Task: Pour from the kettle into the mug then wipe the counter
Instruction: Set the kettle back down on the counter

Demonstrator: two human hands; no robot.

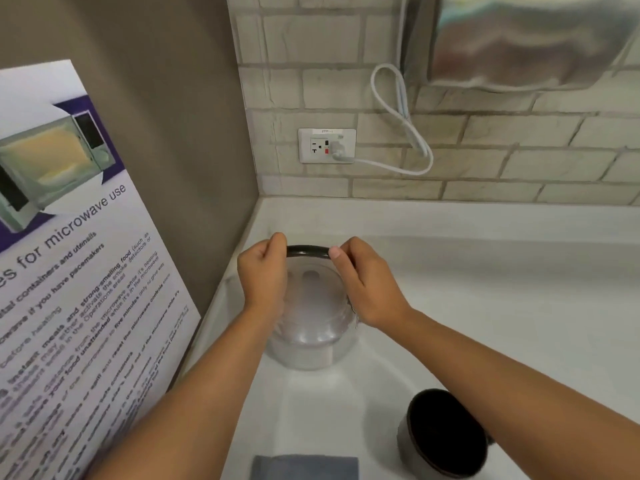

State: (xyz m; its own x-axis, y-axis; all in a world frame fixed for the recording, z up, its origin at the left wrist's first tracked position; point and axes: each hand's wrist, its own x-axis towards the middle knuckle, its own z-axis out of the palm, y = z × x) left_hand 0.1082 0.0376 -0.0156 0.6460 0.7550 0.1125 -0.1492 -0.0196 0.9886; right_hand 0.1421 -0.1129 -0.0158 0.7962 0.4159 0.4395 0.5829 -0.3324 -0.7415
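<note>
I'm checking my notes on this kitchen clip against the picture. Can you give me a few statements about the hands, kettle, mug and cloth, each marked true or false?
1. Both hands grip the kettle's black handle. True: left hand, right hand.
2. The glass kettle is tipped over the mug. False: it sits upright on the counter.
3. The mug stands nearer the person than the kettle, to the right. True.
4. The grey cloth is in the right hand. False: it lies on the counter at the bottom edge.

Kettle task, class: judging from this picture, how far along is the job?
Nothing looks done. In hand: left hand and right hand grip the glass kettle's black handle. Left: pouring into the dark mug, then wiping the counter with the grey cloth.
</note>
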